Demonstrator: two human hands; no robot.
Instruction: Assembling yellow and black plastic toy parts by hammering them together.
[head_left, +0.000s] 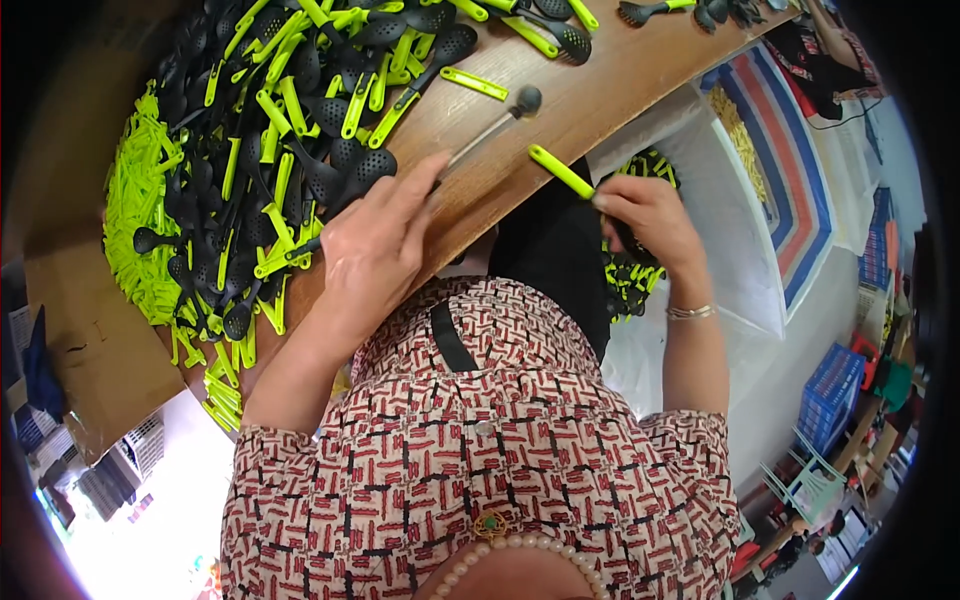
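Note:
My left hand [375, 235] is closed round a thin grey rod [480, 140] with a rounded dark end, like a small mallet; it is slightly blurred. The rod slants away to the right over the table's front edge. My right hand [650, 215] pinches a kitchen utensil by the inner end of its lime-green handle [560, 172]. Its dark head lies mostly hidden under that hand. One loose green handle piece [474, 83] rests on the wooden table [590, 95] beyond the rod. Left of it spreads a heap of black slotted spoons and ladles [340, 170] with green handles.
Loose green handles [140, 220] form a pile at the far left, beside cardboard [100, 365]. Below my right hand, a white bag [720, 240] holds several green-and-black utensils [630, 290]. Further right lies a striped sack [800, 200]. Another person [825, 60] is at the upper right.

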